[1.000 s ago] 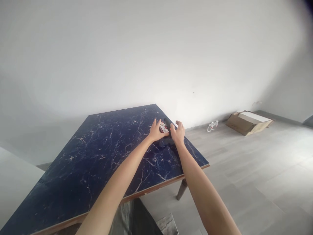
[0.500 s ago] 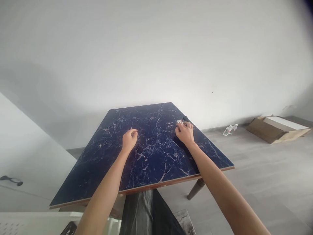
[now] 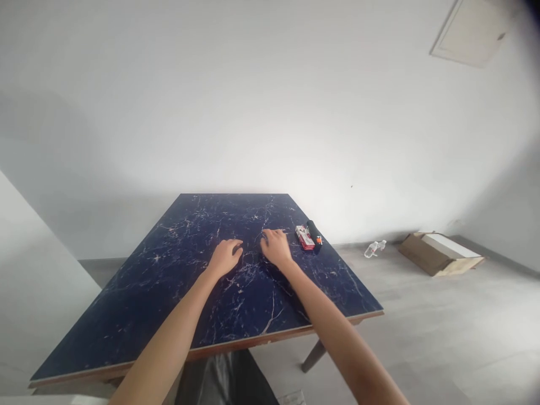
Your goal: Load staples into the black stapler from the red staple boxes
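Note:
My left hand [image 3: 226, 257] is just above or on the dark blue marbled tabletop [image 3: 164, 315], its fingers loosely curved and apart from the thumb, holding nothing I can see. To its right, my right hand [image 3: 275, 246] rests low over the same surface with fingers spread and bent, also without a visible object. Off to the right of that hand lies a small red and white box [image 3: 304, 238]. A black cylindrical item [image 3: 314, 233] with an orange mark is right beside the box, near the table's right edge.
A pale wall [image 3: 236, 101] rises behind the table's far edge. On the floor to the right are clear plastic bottles [image 3: 372, 249] and an open cardboard box [image 3: 434, 256]. A table leg [image 3: 314, 356] shows under the front right.
My right hand has let go of the red and white box and moved left, near my left hand. My left hand's fingers have loosened from a pinch. The view has shifted.

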`<state>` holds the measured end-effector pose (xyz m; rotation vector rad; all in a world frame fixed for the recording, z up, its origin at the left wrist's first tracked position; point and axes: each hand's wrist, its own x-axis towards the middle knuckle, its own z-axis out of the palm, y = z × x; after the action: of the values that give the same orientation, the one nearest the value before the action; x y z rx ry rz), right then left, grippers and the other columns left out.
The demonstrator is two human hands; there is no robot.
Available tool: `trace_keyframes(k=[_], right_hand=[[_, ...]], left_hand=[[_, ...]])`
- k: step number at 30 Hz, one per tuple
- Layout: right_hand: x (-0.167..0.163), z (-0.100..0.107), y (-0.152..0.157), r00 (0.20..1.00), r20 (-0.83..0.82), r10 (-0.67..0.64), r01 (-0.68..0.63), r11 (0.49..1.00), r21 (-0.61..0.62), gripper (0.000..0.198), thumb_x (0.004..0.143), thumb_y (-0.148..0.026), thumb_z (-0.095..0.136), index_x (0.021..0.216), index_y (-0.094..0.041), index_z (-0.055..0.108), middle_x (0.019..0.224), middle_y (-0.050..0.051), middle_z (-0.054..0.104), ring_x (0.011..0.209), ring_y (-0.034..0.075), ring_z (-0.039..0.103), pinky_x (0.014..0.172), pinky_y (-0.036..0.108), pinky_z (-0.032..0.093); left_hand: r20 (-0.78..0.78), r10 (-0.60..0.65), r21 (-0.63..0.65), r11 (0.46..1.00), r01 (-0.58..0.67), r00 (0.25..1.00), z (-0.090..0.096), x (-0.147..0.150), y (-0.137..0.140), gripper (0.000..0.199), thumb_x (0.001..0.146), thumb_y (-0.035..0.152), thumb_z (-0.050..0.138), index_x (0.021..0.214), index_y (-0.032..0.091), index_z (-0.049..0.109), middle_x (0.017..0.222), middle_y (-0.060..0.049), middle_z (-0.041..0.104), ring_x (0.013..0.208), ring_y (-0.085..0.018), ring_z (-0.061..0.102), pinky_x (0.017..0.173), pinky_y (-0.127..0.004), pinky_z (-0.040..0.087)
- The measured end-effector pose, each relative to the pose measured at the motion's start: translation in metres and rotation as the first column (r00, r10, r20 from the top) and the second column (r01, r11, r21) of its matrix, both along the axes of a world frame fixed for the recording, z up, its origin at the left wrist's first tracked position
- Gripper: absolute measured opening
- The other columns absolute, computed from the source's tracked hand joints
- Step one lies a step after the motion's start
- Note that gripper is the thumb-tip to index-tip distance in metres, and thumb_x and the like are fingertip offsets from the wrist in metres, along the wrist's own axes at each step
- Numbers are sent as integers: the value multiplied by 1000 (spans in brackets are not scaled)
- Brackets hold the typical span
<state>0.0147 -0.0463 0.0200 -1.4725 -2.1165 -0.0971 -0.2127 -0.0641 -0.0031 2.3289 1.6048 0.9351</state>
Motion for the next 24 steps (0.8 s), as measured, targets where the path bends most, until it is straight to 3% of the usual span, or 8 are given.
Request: trace_keyframes(k=[3, 5, 12, 20, 24], right_hand=[[-46, -6, 5, 988, 47, 150, -143, 981, -133, 30, 95, -24, 47, 113, -19, 70, 111, 11, 73, 108, 26, 62, 99, 35, 43], [-58, -12, 6, 978, 40, 206, -196, 964, -182, 29, 95, -21, 47, 107, -19, 73, 110, 10, 74, 108, 24, 63, 100, 34, 43], [-33, -18, 3, 932, -42, 361, -359, 899, -250, 38, 96, -30, 51, 129, -19, 67, 143, 9, 59, 137, 27, 49, 116, 40, 34], [-37, -17, 5, 901, -27, 434, -429, 877, -217, 38, 96, -24, 48, 128, -16, 68, 137, 13, 63, 137, 24, 50, 120, 43, 28], [-36, -15, 3, 895, -51, 443, -441, 864, -241, 43, 95, -22, 47, 135, -17, 63, 138, 11, 63, 138, 25, 49, 121, 44, 28]], left_hand=[[-48, -33, -37, 999, 31, 998, -10, 0, -1, 49, 93, 43, 53, 137, 23, 60, 138, -12, 62, 129, -36, 52, 109, -54, 40], [-74, -29, -56, 998, 25, 997, -12, 0, -3, 53, 92, 43, 54, 141, 22, 56, 145, -14, 55, 137, -38, 46, 113, -55, 36], [-164, -45, -146, 989, 21, 985, -8, 0, -9, 55, 96, 49, 48, 146, 28, 52, 153, -11, 48, 144, -38, 37, 114, -59, 32], [-149, -35, -130, 991, 16, 988, -12, 1, -10, 45, 95, 49, 50, 130, 27, 68, 155, -9, 45, 145, -38, 35, 116, -60, 29], [-144, -33, -114, 993, 17, 989, -12, 2, -9, 45, 95, 46, 50, 134, 28, 64, 154, -9, 46, 143, -38, 37, 115, -60, 31]])
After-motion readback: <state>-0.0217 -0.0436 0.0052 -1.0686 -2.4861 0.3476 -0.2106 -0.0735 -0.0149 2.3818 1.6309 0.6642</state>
